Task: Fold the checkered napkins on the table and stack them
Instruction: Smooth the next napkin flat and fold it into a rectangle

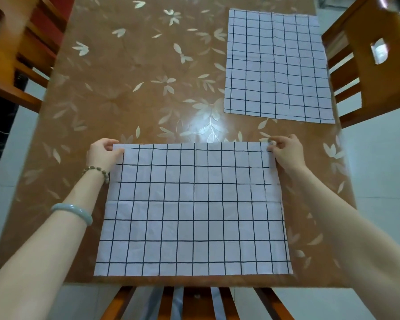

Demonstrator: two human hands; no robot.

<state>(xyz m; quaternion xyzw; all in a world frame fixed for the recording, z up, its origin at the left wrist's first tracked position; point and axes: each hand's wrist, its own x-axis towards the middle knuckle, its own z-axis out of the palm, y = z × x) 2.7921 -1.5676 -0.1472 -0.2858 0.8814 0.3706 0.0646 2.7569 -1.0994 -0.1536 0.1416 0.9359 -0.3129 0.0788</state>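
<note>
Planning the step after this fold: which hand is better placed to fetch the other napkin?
Likely the right hand. The far napkin lies on the table's right side, straight ahead of it; the left hand would have to reach across. Both pinch the near napkin's far corners.

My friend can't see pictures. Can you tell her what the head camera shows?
A person's left hand and right hand pinch the far corners of a checkered napkin lying flat on a leaf-patterned table. A second napkin lies flat, far right.

The left chair (21, 49), right chair (360, 77) and near chair (195, 301) are all cut off by the edges
</note>
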